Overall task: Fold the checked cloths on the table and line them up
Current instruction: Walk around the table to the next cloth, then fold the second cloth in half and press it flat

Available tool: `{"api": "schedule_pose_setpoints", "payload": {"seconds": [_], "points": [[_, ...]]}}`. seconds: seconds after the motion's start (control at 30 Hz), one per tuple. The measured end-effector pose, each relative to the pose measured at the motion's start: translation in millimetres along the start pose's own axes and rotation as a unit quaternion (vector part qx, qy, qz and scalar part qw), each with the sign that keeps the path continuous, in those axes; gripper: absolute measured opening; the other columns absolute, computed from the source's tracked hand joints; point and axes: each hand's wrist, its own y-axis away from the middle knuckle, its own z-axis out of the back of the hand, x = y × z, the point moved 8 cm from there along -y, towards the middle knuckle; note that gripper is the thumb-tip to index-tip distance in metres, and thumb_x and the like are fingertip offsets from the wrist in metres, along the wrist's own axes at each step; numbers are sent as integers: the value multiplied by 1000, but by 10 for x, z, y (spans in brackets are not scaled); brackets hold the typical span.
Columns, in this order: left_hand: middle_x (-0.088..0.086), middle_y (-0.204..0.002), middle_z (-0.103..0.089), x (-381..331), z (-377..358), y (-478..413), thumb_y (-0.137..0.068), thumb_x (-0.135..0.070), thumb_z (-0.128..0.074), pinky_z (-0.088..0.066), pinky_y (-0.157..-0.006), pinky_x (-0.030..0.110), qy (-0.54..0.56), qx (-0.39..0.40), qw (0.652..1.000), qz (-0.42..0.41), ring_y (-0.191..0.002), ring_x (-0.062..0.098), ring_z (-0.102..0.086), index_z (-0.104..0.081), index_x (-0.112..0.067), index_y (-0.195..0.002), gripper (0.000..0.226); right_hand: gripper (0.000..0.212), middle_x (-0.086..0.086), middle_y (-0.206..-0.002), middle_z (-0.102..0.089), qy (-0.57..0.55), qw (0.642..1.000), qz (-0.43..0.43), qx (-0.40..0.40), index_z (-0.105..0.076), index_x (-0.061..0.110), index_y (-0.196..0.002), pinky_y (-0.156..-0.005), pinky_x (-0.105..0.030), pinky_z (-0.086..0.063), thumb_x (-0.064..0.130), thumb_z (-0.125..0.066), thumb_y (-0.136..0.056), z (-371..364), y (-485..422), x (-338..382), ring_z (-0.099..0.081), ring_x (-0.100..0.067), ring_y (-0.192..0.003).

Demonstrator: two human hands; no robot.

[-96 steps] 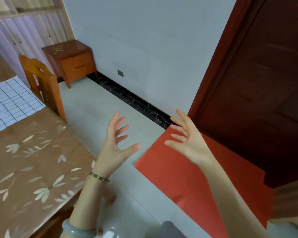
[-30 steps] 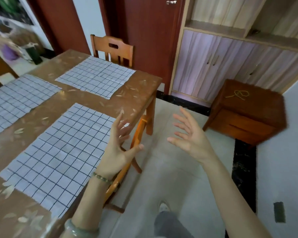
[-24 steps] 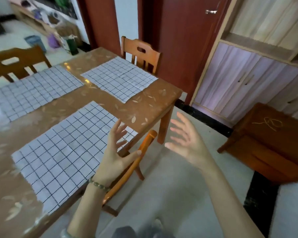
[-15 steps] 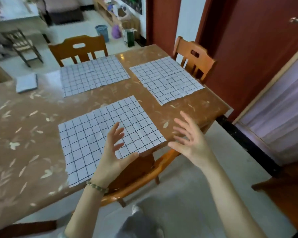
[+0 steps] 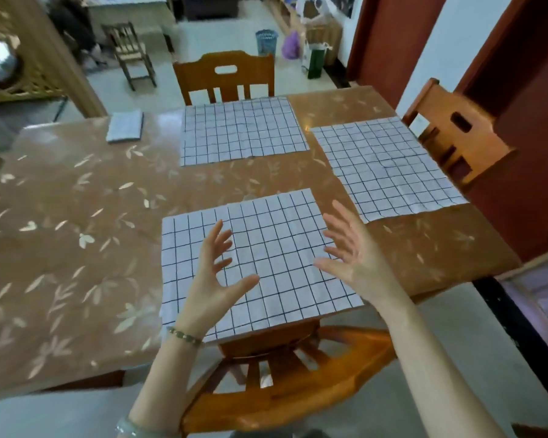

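Dining room, evenly lit – orange-brown wood on a pale tiled floor [image 5: 159, 96]

A brown table with a glossy leaf-patterned cover [image 5: 76, 248] fills the middle. Wooden chairs stand at its edges: a far slat-backed chair [image 5: 223, 75], a right-hand chair [image 5: 456, 134] and a near curved-back chair [image 5: 282, 396]. A dark red door [image 5: 525, 90] stands beside a white wall strip [image 5: 440, 42] at the right. Beyond the table are a blue mesh bin [image 5: 266, 41], a small dark wooden chair [image 5: 130, 52] and, at the left, a pale wooden lattice screen [image 5: 19, 74].
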Motion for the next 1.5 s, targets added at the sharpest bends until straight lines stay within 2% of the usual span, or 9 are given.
{"api": "schedule_pose_setpoints", "payload": {"seconds": [0.17,0.4,0.53,0.77,1.03,1.23,1.33,1.4,1.5], "points": [[-16,-143,-37,131,115,-320,-63,-49,-74,-39,-96,8,-1,-2,1000,11,-128,-6,-40,-17,-40,-146,101,88,13,-139,-46,8,1000,0,4,-31,36,-143,-102,-27,-45,4,-76,-76,-72,-409,39,-49,-2,-123],[-16,-143,-38,260,162,-638,-63,-49,-73,-40,-97,16,17,-21,1000,16,-127,-4,-41,-18,-43,-144,98,86,17,-136,-45,27,999,1,24,-32,41,-139,-99,-24,-46,4,-77,-76,-114,-784,42,-49,-1,-122],[-18,-143,-38,337,156,-742,-62,-50,-73,-40,-95,12,18,-30,999,21,-127,-5,-41,-18,-45,-142,97,86,17,-136,-45,35,999,-4,39,-32,45,-136,-99,-27,-46,4,-77,-76,-124,-938,-28,-49,-2,-123],[-18,-141,-37,455,174,-887,-65,-49,-73,-39,-95,8,11,-60,997,46,-126,-9,-40,-18,-35,-147,100,88,14,-138,-45,40,997,-19,67,-32,34,-144,-98,-25,-47,3,-78,-75,-118,-1206,-153,-49,-2,-123],[-18,-139,-38,749,206,-1019,-69,-29,-74,-37,-99,18,-6,-81,992,96,-127,-6,-40,-18,-31,-148,97,85,15,-138,-45,40,995,-35,88,-33,41,-140,-98,-24,-46,5,-77,-76,-138,-1523,-364,-48,2,-122],[-5,-149,-33,1326,379,-1033,-81,-18,-73,-30,-112,34,-95,-90,981,147,-136,12,-34,-18,-24,-149,87,82,20,-141,-40,98,988,-50,111,-30,50,-135,-105,-24,-38,13,-76,-78,-292,-1783,-787,-40,2,-129],[5,-152,-31,1654,413,-1053,-91,-42,-58,-21,-115,38,-260,-73,952,146,-141,22,-26,-23,-15,-149,73,78,14,-153,-24,267,951,-45,150,-26,38,-144,-117,-32,-20,26,-71,-82,-444,-1915,-1186,-17,-8,-143],[7,-156,-24,1902,346,-1053,-89,-62,-30,-13,-117,42,-360,-30,921,147,-145,25,-16,-24,-14,-149,77,78,4,-160,-7,396,899,-36,183,-22,32,-149,-119,-38,-7,40,-66,-85,-538,-1963,-1503,-1,-15,-147],[2,-160,1,2315,240,-987,-80,-76,6,5,-119,42,-440,35,883,159,-147,21,6,-8,-22,-153,92,76,-2,-160,13,525,820,-20,225,-10,33,-151,-116,-42,8,58,-47,-90,-605,-1949,-1938,15,-22,-146]]}}
